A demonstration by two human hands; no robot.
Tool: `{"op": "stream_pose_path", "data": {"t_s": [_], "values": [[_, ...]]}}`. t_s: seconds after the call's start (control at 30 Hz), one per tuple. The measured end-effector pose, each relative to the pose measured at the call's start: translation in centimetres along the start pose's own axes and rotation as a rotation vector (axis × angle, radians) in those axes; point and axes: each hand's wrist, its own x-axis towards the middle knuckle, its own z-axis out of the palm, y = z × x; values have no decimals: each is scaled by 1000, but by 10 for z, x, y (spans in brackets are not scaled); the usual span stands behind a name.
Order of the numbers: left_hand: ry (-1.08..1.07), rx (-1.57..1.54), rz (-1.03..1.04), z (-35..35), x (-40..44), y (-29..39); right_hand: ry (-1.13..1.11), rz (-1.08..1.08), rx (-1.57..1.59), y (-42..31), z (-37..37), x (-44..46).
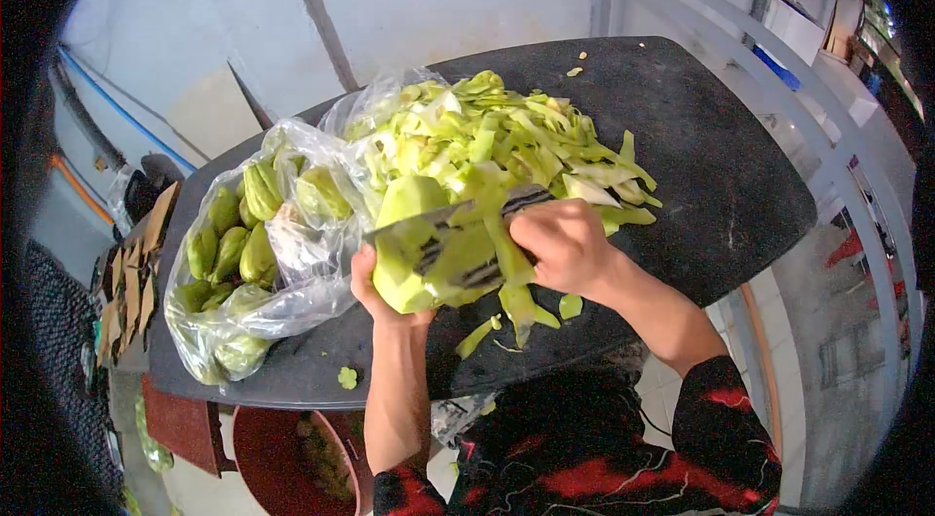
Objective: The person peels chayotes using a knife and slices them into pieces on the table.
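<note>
A large pale green peeled vegetable (411,197) rests in my left hand (366,288), whose fingers wrap round its lower left side. Closed round the handle of a wide-bladed knife (429,241), my right hand (563,241) is just to the right of the vegetable. The blade lies across the vegetable's front, and a strip of peel hangs by the knife near my right hand. Behind both hands a heap of green peels (487,131) spreads over the dark table (711,156). Part of the vegetable is hidden by the blade.
An open clear plastic bag (321,297) of green chayotes (232,248) stands on the table's left. Below the front edge is a dark red bin (282,453). Flattened cardboard (131,292) lies at far left; a metal railing (828,141) runs along the right.
</note>
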Motion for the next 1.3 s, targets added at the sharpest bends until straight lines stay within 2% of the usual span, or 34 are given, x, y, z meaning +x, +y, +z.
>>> {"op": "stream_pose_path", "data": {"t_s": [0.07,0.13,0.2,0.4,0.47,0.53,0.6,0.67,0.73,0.77,0.87,1.1,1.2,1.27,1.3], "values": [[40,-77,4,-6,2,-3,-7,-66,23,-1,2,-2],[20,-52,-1,-9,4,-1,-31,-40,20,9,4,1],[-138,139,-96,-15,4,2,-75,250,-145,36,18,0],[-102,-65,-54,16,1,-1,-37,321,-13,30,9,-5],[81,-173,-13,23,3,3,-15,232,29,21,9,-3],[27,-239,-4,22,7,7,15,46,-106,12,10,-2],[297,-80,27,30,7,6,-3,-28,-82,4,12,-2],[292,-42,18,25,6,5,39,-113,-98,-1,15,1],[121,-138,-36,20,6,5,61,-216,-226,-4,18,0],[105,-152,-62,21,4,4,110,-265,-159,-4,19,3],[49,-162,-54,13,6,-1,110,-284,-209,-6,18,2],[74,-178,-37,14,7,-6,121,-332,-243,-10,19,0],[-4,-108,-41,13,7,-2,69,-244,-270,-6,18,0],[190,-112,25,18,5,0,27,-11,-156,8,19,1],[51,-106,-7,17,3,3,-19,85,-152,11,17,-1]]}}
